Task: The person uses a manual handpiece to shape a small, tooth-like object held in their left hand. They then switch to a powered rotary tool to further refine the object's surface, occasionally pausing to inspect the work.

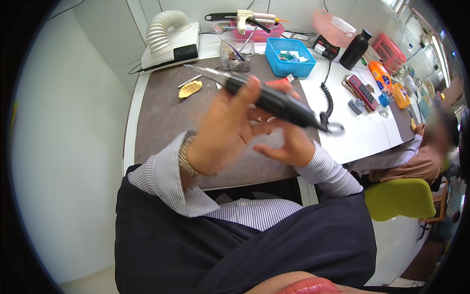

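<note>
My left hand [215, 132] is closed round a black rotary handpiece [279, 105], raised above the brown mat. Its silver tapered tip points to the far left, and a coiled black cord runs from its back end. Behind and below the handpiece is my right hand [293, 142], blurred, its thumb apart and its fingers partly hidden; whether they touch the handpiece I cannot tell. On the mat beyond lies a yellowish dental cast [190, 89], with a thin metal rod [190, 81] beside it. A red tube [280, 82] shows past the handpiece.
At the back stand a white unit with a ribbed hose [167, 36], a clear tool holder [237, 55] and a blue basket [291, 57]. Rightward are a black bottle [356, 49], a control box [327, 47] and a calculator [363, 92]. Another person [411, 159] sits at the right.
</note>
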The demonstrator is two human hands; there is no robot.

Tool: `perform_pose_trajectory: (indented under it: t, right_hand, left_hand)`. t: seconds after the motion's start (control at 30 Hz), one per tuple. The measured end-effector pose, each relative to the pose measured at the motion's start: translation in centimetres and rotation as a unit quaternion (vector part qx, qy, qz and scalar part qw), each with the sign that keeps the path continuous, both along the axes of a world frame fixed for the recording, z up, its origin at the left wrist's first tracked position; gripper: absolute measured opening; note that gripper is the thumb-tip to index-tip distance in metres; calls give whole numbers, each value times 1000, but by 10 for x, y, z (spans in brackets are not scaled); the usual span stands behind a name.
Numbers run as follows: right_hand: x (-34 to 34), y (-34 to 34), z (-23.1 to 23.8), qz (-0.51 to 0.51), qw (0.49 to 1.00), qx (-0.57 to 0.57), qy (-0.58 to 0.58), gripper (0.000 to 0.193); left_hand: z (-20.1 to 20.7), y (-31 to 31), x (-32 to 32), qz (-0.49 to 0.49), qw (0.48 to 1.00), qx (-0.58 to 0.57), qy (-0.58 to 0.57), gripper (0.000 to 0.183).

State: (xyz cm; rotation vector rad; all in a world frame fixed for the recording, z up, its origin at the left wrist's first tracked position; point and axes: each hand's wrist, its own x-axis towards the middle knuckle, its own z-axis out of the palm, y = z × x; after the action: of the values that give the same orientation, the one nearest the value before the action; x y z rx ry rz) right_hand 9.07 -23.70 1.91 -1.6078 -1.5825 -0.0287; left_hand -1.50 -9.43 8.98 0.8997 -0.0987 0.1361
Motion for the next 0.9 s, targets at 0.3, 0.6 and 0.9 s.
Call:
perform_pose_trajectory:
  t: [0.3,0.6,0.9]
  right_hand:
    - [7,3,42,45,924,306,-223,65]
    - [43,-10,104,-19,787,577,218,62]
    - [115,-56,101,185,707,509,455,23]
  left_hand:
    - [-19,-12,-14,117,840,469,-248,45]
    - [-47,95,14,133,641,751,-85,31]
    - [-91,101,25,106,668,737,7,17]
